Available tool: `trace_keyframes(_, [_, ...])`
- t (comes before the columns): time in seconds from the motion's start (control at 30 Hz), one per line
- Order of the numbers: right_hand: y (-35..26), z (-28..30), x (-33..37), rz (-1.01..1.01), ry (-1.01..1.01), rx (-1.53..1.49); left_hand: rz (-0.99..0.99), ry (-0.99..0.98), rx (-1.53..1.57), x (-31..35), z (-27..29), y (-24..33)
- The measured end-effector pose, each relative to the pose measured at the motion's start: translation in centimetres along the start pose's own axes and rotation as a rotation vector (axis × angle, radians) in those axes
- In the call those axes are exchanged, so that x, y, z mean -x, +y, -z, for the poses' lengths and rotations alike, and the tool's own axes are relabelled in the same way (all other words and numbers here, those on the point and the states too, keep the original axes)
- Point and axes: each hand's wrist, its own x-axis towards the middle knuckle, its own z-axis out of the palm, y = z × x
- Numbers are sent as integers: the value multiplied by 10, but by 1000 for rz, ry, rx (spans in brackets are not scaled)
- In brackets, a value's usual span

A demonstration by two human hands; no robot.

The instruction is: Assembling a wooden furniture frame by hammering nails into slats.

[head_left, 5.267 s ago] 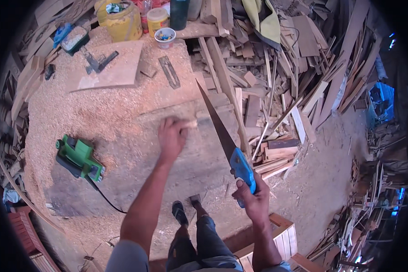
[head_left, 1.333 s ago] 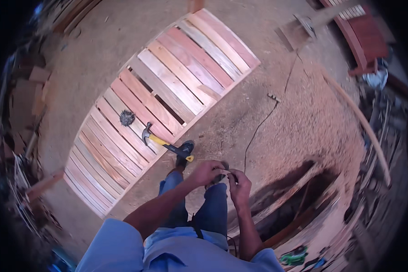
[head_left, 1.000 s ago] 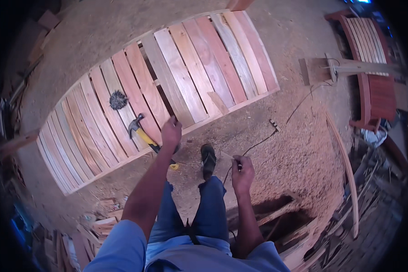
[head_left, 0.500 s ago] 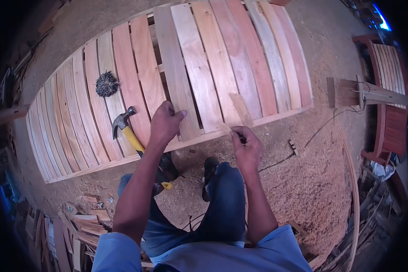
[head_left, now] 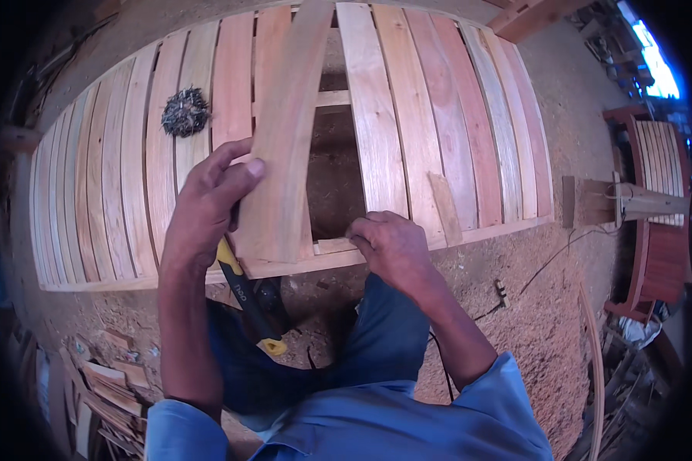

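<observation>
My left hand (head_left: 211, 200) grips the left edge of a loose wooden slat (head_left: 284, 154) near its near end. The slat is lifted and tilted over neighbouring slats, leaving an open gap (head_left: 336, 169) in the slatted wooden panel (head_left: 373, 115). At the gap's near right corner my right hand (head_left: 392, 250) has its fingers closed together at the edge rail; whatever they pinch is hidden. A small pale wood piece (head_left: 334, 246) lies on the rail beside them. Below my left hand shows the yellow and black handle of a hammer (head_left: 247, 307); its head is hidden.
A round clump of dark nail-like pieces (head_left: 185, 112) sits on the slats at left. A thin wood strip (head_left: 444, 207) lies on the right slats. Sawdust (head_left: 507, 338) and a cable (head_left: 546, 261) are on the floor. Scrap wood (head_left: 111, 388) is piled at lower left.
My left hand has taken hold of the slat, which is now raised and shifted left, opening the gap. My right hand has moved from holding a thin wood piece to the rail by the gap.
</observation>
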Motion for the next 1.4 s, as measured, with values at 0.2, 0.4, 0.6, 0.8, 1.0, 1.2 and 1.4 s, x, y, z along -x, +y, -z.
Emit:
trace_keyframes(0.2, [9,-1,-6,88,-47,25,19,-158,-336,-15,-20,-33])
trace_keyframes(0.4, [17,4,-12,161,-113,41,26,-163,-356,-23,-29,-48])
trace_keyframes(0.6, [31,9,-14,217,-155,-10,0,-112,-285,-21,-40,-57])
trace_keyframes(0.8, [43,3,-9,109,72,-373,28,-82,-308,-21,-52,-69])
trace_keyframes(1.0, [40,-15,-15,86,149,-385,-94,112,-592,-19,-69,-94])
trace_keyframes(1.2, [51,-15,-12,17,121,-617,-245,254,-929,-12,-87,-88])
trace_keyframes(1.4, [56,-20,-15,-19,57,-768,-180,232,-907,-9,-89,-87])
